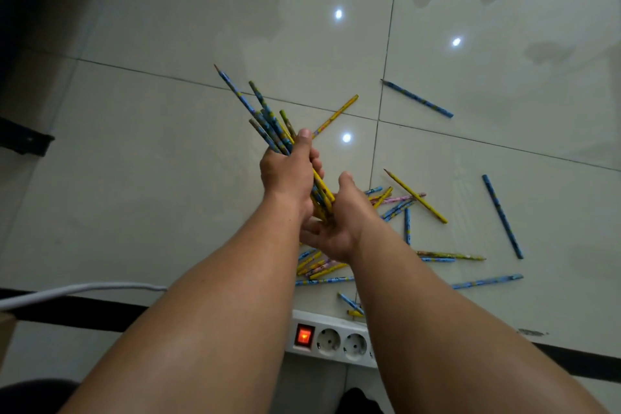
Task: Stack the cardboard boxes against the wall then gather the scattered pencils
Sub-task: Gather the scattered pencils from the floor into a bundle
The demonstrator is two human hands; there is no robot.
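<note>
My left hand [289, 171] grips a bundle of blue and yellow pencils [265, 114] that fans up and to the left above the floor. My right hand [336, 225] cups the lower ends of the same bundle from below, palm up. Several loose pencils [416, 195] lie scattered on the tiles to the right and below my hands. One blue pencil [416, 98] lies apart at the upper right, and another blue pencil [502, 216] at the far right. No cardboard boxes are clearly in view.
A white power strip [336, 341] with a lit red switch lies on the floor near my arms. A white cable [77, 291] runs along the left. A dark object [23, 138] sits at the left edge. The floor is glossy pale tile [161, 161].
</note>
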